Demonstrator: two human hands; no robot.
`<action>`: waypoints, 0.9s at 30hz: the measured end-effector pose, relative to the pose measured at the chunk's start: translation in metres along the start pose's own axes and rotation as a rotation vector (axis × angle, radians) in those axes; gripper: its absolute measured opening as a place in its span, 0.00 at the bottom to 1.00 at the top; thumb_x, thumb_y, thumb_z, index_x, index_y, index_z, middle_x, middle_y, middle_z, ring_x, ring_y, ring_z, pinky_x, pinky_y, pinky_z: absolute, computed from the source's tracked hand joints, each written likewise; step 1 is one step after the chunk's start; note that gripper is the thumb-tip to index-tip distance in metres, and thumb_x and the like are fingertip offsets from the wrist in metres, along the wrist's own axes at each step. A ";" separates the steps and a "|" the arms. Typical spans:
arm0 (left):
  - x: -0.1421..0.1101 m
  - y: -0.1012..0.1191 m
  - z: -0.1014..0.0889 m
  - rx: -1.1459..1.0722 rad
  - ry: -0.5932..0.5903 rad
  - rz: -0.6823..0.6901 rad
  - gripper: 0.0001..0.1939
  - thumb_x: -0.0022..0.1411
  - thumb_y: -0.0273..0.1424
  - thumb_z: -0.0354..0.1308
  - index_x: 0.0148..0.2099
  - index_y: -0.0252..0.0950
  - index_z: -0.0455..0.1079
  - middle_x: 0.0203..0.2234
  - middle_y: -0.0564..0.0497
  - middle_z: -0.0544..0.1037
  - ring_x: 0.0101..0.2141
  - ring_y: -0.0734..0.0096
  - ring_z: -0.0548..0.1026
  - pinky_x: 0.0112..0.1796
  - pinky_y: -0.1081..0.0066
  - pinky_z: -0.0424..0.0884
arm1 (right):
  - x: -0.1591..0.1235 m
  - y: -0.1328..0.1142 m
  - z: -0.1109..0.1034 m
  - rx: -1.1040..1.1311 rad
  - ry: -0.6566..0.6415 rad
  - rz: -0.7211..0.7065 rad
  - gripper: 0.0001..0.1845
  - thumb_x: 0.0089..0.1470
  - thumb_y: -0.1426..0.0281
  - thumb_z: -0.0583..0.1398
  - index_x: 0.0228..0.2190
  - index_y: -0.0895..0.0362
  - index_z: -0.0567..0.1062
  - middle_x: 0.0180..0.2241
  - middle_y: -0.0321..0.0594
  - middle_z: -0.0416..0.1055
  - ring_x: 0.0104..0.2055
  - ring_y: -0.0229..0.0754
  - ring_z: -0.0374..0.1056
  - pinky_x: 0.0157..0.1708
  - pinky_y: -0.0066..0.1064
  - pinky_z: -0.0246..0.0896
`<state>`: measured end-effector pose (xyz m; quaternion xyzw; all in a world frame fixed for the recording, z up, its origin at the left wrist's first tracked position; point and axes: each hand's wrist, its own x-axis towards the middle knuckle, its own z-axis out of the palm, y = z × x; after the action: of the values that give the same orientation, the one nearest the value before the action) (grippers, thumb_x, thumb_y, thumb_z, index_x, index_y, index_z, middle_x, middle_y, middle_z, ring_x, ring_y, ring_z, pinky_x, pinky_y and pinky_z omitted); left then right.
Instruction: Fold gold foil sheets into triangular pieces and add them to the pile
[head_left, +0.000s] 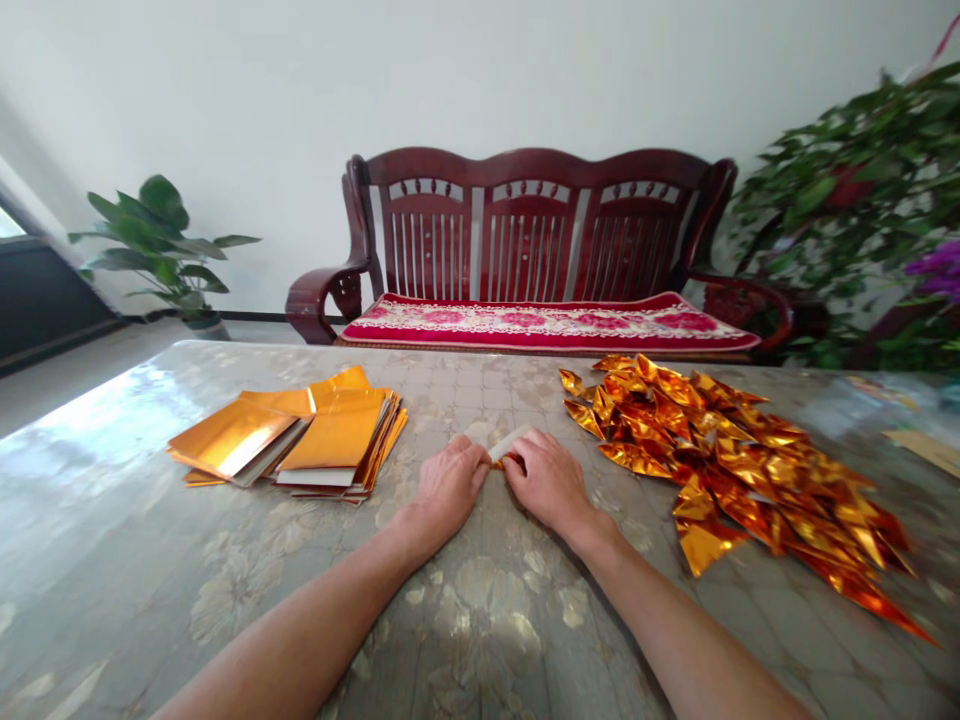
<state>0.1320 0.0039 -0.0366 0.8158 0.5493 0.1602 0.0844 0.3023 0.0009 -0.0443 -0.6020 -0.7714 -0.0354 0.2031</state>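
My left hand and my right hand are close together over the middle of the table. Between them they pinch a sheet of gold foil paper, its pale back facing up and a strip of gold showing at the near edge. Fingers of both hands are closed on it and cover most of the sheet. Left of my hands lies a loose stack of flat gold foil sheets. To the right is a heap of folded, pointed gold foil pieces.
The table has a clear, flower-patterned cover. Behind it stands a dark red wooden bench with a red floral cushion. Plastic wrapping lies at the far right. Potted plants flank the bench.
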 end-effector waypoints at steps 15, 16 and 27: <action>0.004 0.007 0.002 0.103 0.065 0.010 0.09 0.68 0.33 0.51 0.35 0.40 0.70 0.33 0.53 0.75 0.37 0.69 0.74 0.34 0.72 0.63 | 0.000 0.000 0.001 0.022 -0.009 0.031 0.08 0.57 0.70 0.56 0.26 0.54 0.71 0.35 0.39 0.69 0.39 0.41 0.64 0.36 0.31 0.54; 0.005 0.007 0.002 0.113 0.061 0.009 0.10 0.68 0.34 0.51 0.35 0.40 0.70 0.34 0.53 0.75 0.37 0.69 0.74 0.35 0.72 0.63 | 0.000 0.000 0.001 0.019 -0.008 0.032 0.08 0.57 0.70 0.56 0.26 0.54 0.70 0.35 0.39 0.69 0.39 0.41 0.64 0.36 0.31 0.54; 0.008 0.008 0.001 0.178 0.034 0.016 0.07 0.65 0.33 0.53 0.35 0.40 0.71 0.33 0.51 0.76 0.37 0.66 0.74 0.35 0.70 0.62 | -0.001 0.000 0.004 0.011 0.018 0.034 0.07 0.56 0.71 0.57 0.25 0.54 0.70 0.34 0.39 0.68 0.38 0.41 0.63 0.36 0.31 0.53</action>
<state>0.1424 0.0083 -0.0338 0.8216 0.5561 0.1251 0.0010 0.3016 0.0009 -0.0482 -0.6135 -0.7595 -0.0332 0.2139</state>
